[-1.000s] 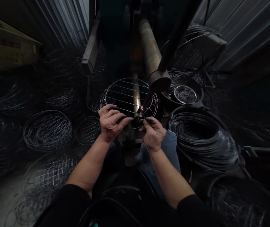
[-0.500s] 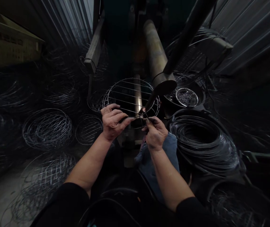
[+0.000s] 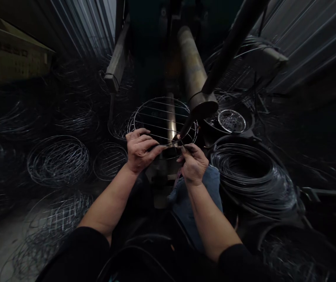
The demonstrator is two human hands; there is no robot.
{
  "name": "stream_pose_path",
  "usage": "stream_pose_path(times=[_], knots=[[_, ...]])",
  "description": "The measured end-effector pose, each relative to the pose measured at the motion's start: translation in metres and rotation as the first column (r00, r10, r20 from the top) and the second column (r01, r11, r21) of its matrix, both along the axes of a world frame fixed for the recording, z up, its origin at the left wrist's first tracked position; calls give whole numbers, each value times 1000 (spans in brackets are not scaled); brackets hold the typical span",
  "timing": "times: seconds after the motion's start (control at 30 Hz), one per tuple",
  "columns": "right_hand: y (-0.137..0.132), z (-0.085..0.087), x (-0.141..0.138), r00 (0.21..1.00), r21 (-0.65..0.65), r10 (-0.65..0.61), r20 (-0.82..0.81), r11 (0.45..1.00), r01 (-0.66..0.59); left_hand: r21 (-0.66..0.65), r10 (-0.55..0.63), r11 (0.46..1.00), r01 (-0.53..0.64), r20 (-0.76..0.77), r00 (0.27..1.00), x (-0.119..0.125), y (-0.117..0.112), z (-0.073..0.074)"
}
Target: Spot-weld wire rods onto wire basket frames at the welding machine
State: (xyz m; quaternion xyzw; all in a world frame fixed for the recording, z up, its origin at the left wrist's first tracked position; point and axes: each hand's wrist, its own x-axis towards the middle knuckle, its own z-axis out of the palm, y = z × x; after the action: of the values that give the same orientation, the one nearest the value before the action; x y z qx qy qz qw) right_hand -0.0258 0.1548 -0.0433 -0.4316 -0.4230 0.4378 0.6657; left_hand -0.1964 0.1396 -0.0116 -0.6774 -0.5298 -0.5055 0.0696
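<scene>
A round wire rack (image 3: 156, 113) with straight cross wires lies flat under the tip of a spot-welding machine arm (image 3: 198, 105). My left hand (image 3: 138, 150) is closed on the near rim of the rack, fingers curled over the wire. My right hand (image 3: 193, 162) pinches a thin wire piece at the rim, right beside the electrode tip (image 3: 177, 138). Both thumbs and forefingers meet close together at that spot.
A large coil of dark wire (image 3: 251, 172) sits to my right, with a bowl of small metal pieces (image 3: 231, 120) behind it. Several finished wire racks (image 3: 58, 158) are piled on the floor to the left. A blue cloth (image 3: 197, 196) lies under my right wrist.
Almost nothing has moved; both hands stay pinched at the rack's near rim, with the view shifting slightly to the right.
</scene>
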Motion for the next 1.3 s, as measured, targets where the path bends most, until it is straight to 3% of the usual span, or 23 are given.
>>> stream_pose_path(times=[0.5,0.9,1.13,1.3], knots=[[1,5,1,1000,-13,4,-3,1000,-4,-16,6,1000,-5,14,1000,0,4,1],[-2,11,7,992,9,125,26,992,-125,25,-3,1000,3,-6,1000,-2,7,5],[2,11,6,992,20,128,0,992,-128,123,-39,991,42,-27,999,-1,9,6],[3,12,6,997,11,80,-9,997,-80,67,5,998,-3,-32,999,-1,8,6]])
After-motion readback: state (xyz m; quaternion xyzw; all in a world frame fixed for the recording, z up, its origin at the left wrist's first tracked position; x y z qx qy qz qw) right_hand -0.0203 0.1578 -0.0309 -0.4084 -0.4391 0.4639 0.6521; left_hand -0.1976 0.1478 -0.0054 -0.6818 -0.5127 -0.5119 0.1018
